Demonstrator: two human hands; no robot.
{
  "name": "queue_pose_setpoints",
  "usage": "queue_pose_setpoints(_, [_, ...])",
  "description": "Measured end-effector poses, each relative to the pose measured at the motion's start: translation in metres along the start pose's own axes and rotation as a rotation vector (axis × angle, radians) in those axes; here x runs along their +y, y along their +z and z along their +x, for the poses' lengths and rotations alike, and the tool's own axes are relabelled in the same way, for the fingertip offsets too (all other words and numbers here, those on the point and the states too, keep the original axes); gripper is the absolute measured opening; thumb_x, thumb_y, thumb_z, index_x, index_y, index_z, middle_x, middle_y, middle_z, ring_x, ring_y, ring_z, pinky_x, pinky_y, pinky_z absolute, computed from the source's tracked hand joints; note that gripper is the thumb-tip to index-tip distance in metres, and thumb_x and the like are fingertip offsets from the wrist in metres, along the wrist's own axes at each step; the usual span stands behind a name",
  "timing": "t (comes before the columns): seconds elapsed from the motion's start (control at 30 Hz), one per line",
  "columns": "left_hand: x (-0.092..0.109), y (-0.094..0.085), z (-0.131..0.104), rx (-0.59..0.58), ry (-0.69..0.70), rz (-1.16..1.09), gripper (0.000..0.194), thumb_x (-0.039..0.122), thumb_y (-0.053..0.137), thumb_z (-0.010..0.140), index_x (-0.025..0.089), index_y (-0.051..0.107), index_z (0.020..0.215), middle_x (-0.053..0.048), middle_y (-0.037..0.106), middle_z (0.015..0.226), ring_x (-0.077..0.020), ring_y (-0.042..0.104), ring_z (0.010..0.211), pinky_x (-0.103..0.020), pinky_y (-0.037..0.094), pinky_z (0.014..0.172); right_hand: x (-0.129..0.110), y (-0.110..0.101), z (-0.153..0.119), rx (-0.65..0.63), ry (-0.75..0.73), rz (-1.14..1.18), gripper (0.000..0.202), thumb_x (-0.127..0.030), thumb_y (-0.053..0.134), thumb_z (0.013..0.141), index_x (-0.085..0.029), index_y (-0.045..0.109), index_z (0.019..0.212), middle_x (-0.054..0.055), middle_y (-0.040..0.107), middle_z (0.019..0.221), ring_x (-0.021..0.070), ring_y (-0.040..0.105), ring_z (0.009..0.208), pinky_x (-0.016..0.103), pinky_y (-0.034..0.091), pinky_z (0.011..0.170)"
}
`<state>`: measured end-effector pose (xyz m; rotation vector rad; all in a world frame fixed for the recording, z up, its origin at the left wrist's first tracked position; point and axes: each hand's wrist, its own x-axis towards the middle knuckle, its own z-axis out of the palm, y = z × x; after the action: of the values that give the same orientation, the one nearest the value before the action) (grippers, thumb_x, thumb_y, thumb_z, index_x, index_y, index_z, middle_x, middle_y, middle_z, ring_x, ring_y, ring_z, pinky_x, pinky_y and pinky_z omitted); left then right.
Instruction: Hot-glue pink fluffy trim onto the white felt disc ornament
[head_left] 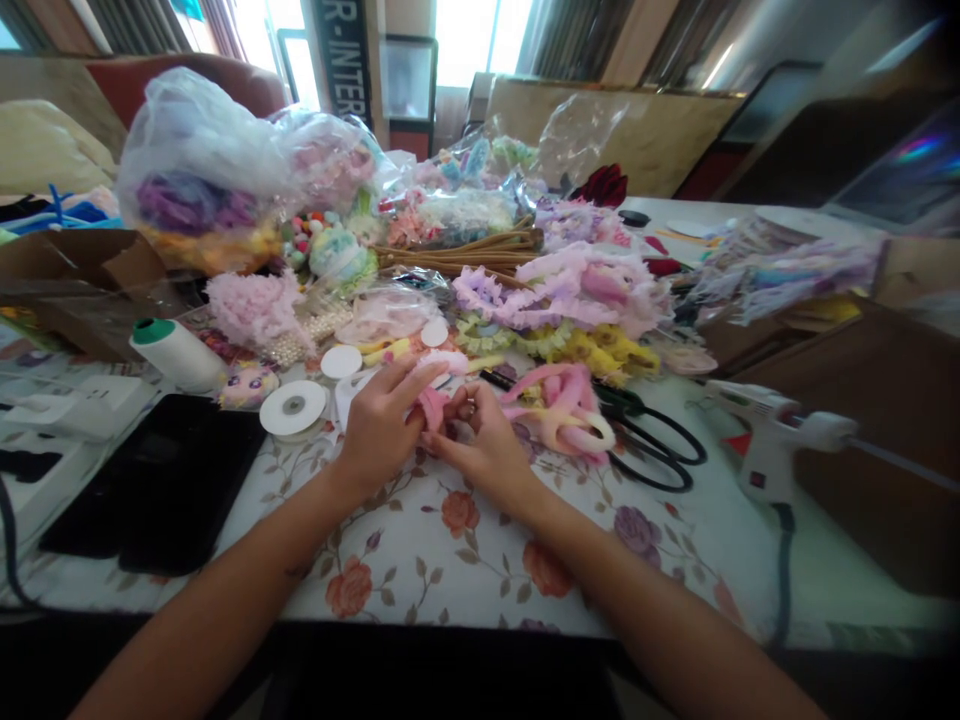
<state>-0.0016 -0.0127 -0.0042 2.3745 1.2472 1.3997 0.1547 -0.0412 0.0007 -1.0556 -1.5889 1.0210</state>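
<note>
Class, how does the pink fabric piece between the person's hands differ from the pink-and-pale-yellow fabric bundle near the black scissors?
The pink fabric piece is between the left hand and right hand; the fabric bundle lies unheld. The piece shows pink; the bundle adds pale yellow. The bundle spreads wider than the piece's visible part. Both look soft.

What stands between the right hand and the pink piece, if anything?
Nothing visible: the right hand is close up against the pink piece, which the left hand holds. The pink and cream strips lie off to the right, the scissors beyond.
</note>
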Motion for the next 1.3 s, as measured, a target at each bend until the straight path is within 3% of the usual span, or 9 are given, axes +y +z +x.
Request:
queue_pose_setpoints(0.1, [-0.001,0.001,0.001,0.016,0.013,0.054,0.050,0.002,0.052,0.080,0.027,0.063,0.123,-0.004,0.065,0.124,-0.0210,0.060,0.116,-0.037,0.047,0.105,-0.002,0.001,-0.004,0.011,-0.018,-0.030,0.028,-0.019,0.058,0.078,-0.025,0.040,0.099,-0.009,0.043,0.066,0.0106,0.045,0.055,0.024,0.041,0.053])
queue_pose_setpoints(0.17, [-0.003,0.001,0.001,0.026,0.034,0.082,0.049,0.002,0.050,0.081,0.027,0.063,0.122,-0.005,0.065,0.123,-0.0207,0.060,0.115,-0.039,0.045,0.107,-0.002,-0.001,-0.008,0.061,-0.100,-0.248,0.033,-0.015,0.054,0.079,-0.025,0.044,0.109,-0.009,0.042,0.061,0.0104,0.041,0.050,0.024,0.035,0.049])
queue_pose_setpoints(0.27, [-0.004,0.002,0.001,0.031,0.050,0.092,0.048,0.003,0.049,0.083,0.027,0.063,0.123,-0.005,0.066,0.123,-0.0206,0.060,0.115,-0.040,0.045,0.107,-0.002,-0.005,-0.012,0.131,-0.344,-0.675,0.033,-0.017,0.050,0.085,-0.025,0.053,0.118,-0.003,0.054,0.063,0.0134,0.047,0.053,0.027,0.032,0.049])
queue_pose_setpoints(0.37, [-0.004,0.003,0.000,0.018,0.062,0.054,0.044,0.007,0.049,0.087,0.028,0.062,0.124,-0.006,0.066,0.123,-0.0206,0.060,0.115,-0.038,0.048,0.103,-0.004,-0.011,-0.012,0.146,-0.580,-0.962,0.030,-0.018,0.047,0.092,-0.025,0.062,0.117,0.001,0.058,0.060,0.0163,0.050,0.056,0.031,0.031,0.049])
queue_pose_setpoints(0.5, [-0.004,0.003,0.000,-0.014,0.084,-0.013,0.043,0.008,0.051,0.087,0.027,0.062,0.124,-0.006,0.066,0.121,-0.0200,0.061,0.113,-0.037,0.049,0.102,-0.008,-0.015,-0.009,0.138,-0.665,-1.028,0.029,-0.015,0.043,0.095,-0.024,0.068,0.106,0.001,0.056,0.056,0.0174,0.049,0.056,0.033,0.034,0.051])
queue_pose_setpoints(0.73, [0.001,0.002,0.002,-0.107,0.029,-0.164,0.035,0.016,0.056,0.087,0.024,0.065,0.120,-0.007,0.068,0.117,-0.0207,0.064,0.108,-0.035,0.052,0.095,-0.018,-0.016,-0.002,0.146,-0.538,-0.596,0.014,-0.021,0.053,0.093,-0.023,0.066,0.086,0.006,0.063,0.085,0.0187,0.059,0.080,0.032,0.049,0.070])
queue_pose_setpoints(1.03, [0.005,0.000,0.003,-0.220,0.001,-0.319,0.042,0.012,0.061,0.080,0.027,0.065,0.119,-0.006,0.069,0.116,-0.0232,0.064,0.110,-0.040,0.051,0.097,-0.030,-0.031,0.008,0.195,-0.031,-0.296,0.023,-0.035,0.068,0.080,-0.019,0.060,0.067,-0.005,0.046,0.053,0.0109,0.042,0.052,0.026,0.036,0.052])
queue_pose_setpoints(1.3, [0.007,-0.001,0.005,-0.297,-0.125,-0.409,0.046,0.006,0.064,0.073,0.024,0.067,0.115,-0.005,0.072,0.115,-0.0231,0.065,0.110,-0.040,0.050,0.100,-0.031,-0.040,0.009,0.146,0.074,-0.281,0.036,-0.044,0.070,0.078,-0.017,0.056,0.058,-0.005,0.043,0.051,0.0080,0.037,0.048,0.024,0.028,0.046])
